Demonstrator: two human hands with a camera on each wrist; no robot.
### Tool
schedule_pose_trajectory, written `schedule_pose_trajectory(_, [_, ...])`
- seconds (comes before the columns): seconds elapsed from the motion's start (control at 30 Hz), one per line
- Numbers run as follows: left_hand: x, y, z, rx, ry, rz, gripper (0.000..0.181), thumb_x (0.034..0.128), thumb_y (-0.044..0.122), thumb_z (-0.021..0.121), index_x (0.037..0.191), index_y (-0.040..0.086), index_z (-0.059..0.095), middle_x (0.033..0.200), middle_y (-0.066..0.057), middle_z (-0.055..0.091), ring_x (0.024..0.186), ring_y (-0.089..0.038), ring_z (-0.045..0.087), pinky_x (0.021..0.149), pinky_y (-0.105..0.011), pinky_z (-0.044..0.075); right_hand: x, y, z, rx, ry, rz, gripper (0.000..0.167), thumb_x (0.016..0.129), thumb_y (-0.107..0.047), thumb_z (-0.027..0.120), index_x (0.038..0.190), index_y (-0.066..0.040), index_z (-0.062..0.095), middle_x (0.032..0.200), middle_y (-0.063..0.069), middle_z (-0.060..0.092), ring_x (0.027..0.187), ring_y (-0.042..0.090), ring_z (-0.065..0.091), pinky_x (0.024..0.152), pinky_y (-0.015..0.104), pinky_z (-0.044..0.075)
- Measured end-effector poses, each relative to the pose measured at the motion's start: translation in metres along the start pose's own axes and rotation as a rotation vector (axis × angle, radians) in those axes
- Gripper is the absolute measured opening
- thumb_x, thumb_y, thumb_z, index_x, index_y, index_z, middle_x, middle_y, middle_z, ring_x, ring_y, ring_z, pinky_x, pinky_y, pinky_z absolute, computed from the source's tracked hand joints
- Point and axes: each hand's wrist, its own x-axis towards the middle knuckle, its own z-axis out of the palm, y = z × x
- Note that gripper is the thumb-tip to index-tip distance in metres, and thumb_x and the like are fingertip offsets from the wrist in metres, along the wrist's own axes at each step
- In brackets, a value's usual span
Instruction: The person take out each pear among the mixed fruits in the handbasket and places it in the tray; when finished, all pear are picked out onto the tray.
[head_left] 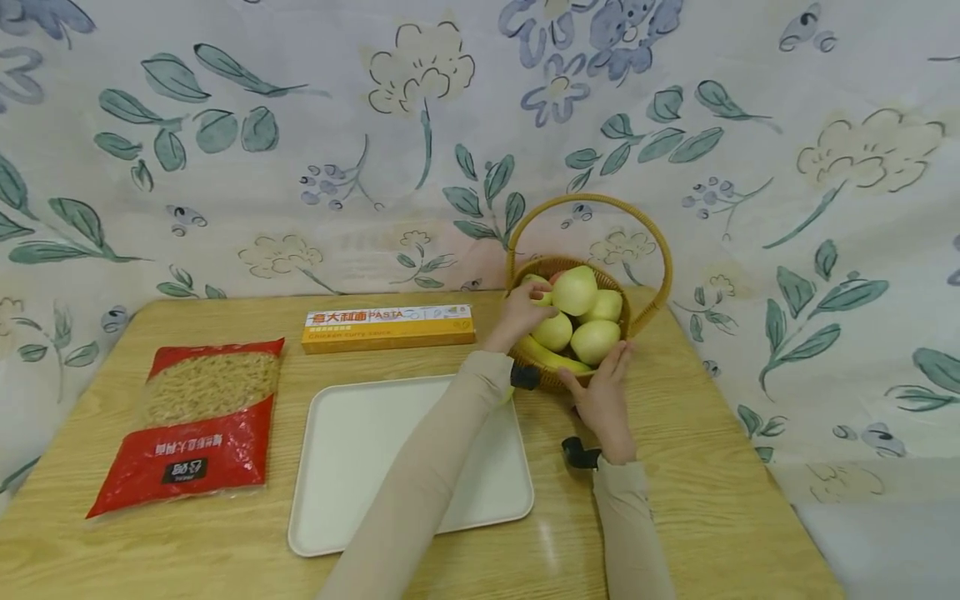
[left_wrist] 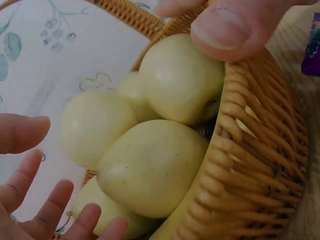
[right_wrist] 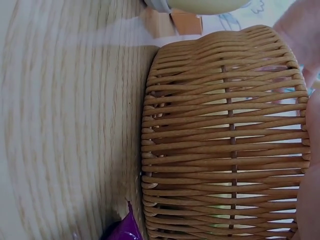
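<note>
A wicker basket [head_left: 628, 321] with a tall arched handle stands at the table's back right, filled with several pale yellow-green pears [head_left: 596, 342] and a banana [head_left: 551, 357]. Over its left rim, my left hand [head_left: 517, 318] holds a pear [left_wrist: 175, 75] between thumb and fingers; the thumb [left_wrist: 222, 30] also lies by the rim. At the basket's front right, my right hand [head_left: 603, 408] has its fingers spread along the rim. Those fingers look fairly straight in the left wrist view. Only blurred parts of hands [right_wrist: 312, 150] show at the right wrist view's edge.
A white tray [head_left: 360, 450] lies left of the basket, partly under my left arm, a green-yellow fruit [head_left: 507, 395] at its corner. Behind is a pasta box [head_left: 388, 329]; farther left, a red pasta bag [head_left: 198, 425]. A purple packet [right_wrist: 124, 230] lies beside the basket.
</note>
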Motion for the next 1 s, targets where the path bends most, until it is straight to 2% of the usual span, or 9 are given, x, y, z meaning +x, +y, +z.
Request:
schedule_pose_trajectory(0.2, [0.008, 0.001, 0.014, -0.051, 0.019, -0.084, 0.043, 0.0886, 0.019, 0.069, 0.129, 0.011, 0.058, 0.141, -0.015, 0.049, 0.125, -0.034, 0.051, 0.102, -0.046, 0.046, 0.000, -0.001, 0.001, 0.017, 0.016, -0.009, 0.109, 0.093, -0.043, 0.058, 0.146, 0.009, -0.021, 0.151, 0.034, -0.028, 0.144, 0.051, -0.007, 0.109, 0.062, 0.030])
schedule_pose_trajectory(0.33, [0.010, 0.000, 0.021, -0.016, 0.016, -0.106, 0.044, 0.0862, 0.020, 0.070, 0.128, 0.012, 0.060, 0.136, -0.013, 0.055, 0.120, -0.031, 0.055, 0.099, -0.043, 0.048, 0.000, -0.002, 0.002, 0.029, 0.020, -0.015, 0.107, 0.094, -0.040, 0.059, 0.146, 0.010, -0.020, 0.151, 0.034, -0.028, 0.144, 0.051, -0.006, 0.108, 0.061, 0.032])
schedule_pose_trajectory(0.43, [0.009, 0.000, 0.023, 0.006, -0.019, -0.130, 0.040, 0.0857, 0.018, 0.070, 0.124, 0.012, 0.062, 0.132, -0.011, 0.057, 0.115, -0.030, 0.056, 0.093, -0.042, 0.051, 0.001, -0.002, 0.001, 0.023, 0.025, -0.021, 0.106, 0.094, -0.036, 0.059, 0.146, 0.011, -0.020, 0.151, 0.035, -0.027, 0.144, 0.053, -0.002, 0.106, 0.061, 0.035])
schedule_pose_trajectory(0.57, [0.008, 0.001, 0.023, -0.043, -0.101, -0.189, 0.036, 0.0866, 0.015, 0.067, 0.121, 0.011, 0.060, 0.143, -0.014, 0.043, 0.113, -0.032, 0.055, 0.082, -0.042, 0.056, 0.002, -0.002, 0.000, 0.019, 0.027, -0.023, 0.105, 0.095, -0.032, 0.061, 0.146, 0.011, -0.020, 0.151, 0.036, -0.026, 0.144, 0.052, -0.003, 0.106, 0.061, 0.035])
schedule_pose_trajectory(0.63, [0.008, 0.000, 0.023, -0.104, -0.115, -0.211, 0.037, 0.0873, 0.012, 0.065, 0.124, 0.010, 0.056, 0.150, -0.014, 0.030, 0.114, -0.034, 0.053, 0.078, -0.042, 0.058, 0.002, -0.002, 0.000, 0.026, 0.024, -0.025, 0.104, 0.095, -0.030, 0.061, 0.146, 0.010, -0.021, 0.151, 0.036, -0.026, 0.144, 0.051, -0.006, 0.108, 0.061, 0.033])
schedule_pose_trajectory(0.7, [0.009, -0.001, 0.022, -0.173, -0.112, -0.216, 0.040, 0.0877, 0.007, 0.063, 0.126, 0.008, 0.052, 0.152, -0.014, 0.024, 0.114, -0.036, 0.052, 0.076, -0.043, 0.058, 0.002, -0.003, -0.001, 0.033, 0.024, -0.028, 0.104, 0.095, -0.029, 0.061, 0.146, 0.010, -0.020, 0.151, 0.036, -0.026, 0.144, 0.051, -0.007, 0.108, 0.061, 0.032])
schedule_pose_trajectory(0.8, [0.012, -0.004, 0.023, -0.245, -0.082, -0.210, 0.045, 0.0873, -0.001, 0.062, 0.129, 0.006, 0.046, 0.149, -0.014, 0.027, 0.114, -0.038, 0.052, 0.074, -0.046, 0.059, 0.004, -0.003, -0.001, 0.041, 0.029, -0.031, 0.104, 0.095, -0.030, 0.061, 0.147, 0.010, -0.020, 0.152, 0.034, -0.027, 0.145, 0.050, -0.008, 0.109, 0.061, 0.031])
schedule_pose_trajectory(0.9, [0.016, -0.009, 0.027, -0.252, -0.048, -0.196, 0.049, 0.0846, -0.006, 0.064, 0.128, 0.005, 0.045, 0.144, -0.013, 0.032, 0.114, -0.038, 0.052, 0.070, -0.045, 0.059, 0.005, -0.002, 0.000, 0.037, 0.034, -0.026, 0.104, 0.095, -0.031, 0.061, 0.147, 0.010, -0.019, 0.152, 0.033, -0.027, 0.145, 0.050, -0.006, 0.108, 0.061, 0.033])
schedule_pose_trajectory(1.0, [0.020, -0.016, 0.034, -0.194, -0.020, -0.178, 0.054, 0.0804, -0.008, 0.070, 0.127, 0.005, 0.045, 0.145, -0.012, 0.032, 0.115, -0.037, 0.052, 0.062, -0.039, 0.059, 0.003, 0.000, 0.001, 0.034, 0.037, -0.024, 0.104, 0.095, -0.031, 0.061, 0.147, 0.011, -0.019, 0.152, 0.034, -0.026, 0.144, 0.051, -0.005, 0.107, 0.061, 0.033])
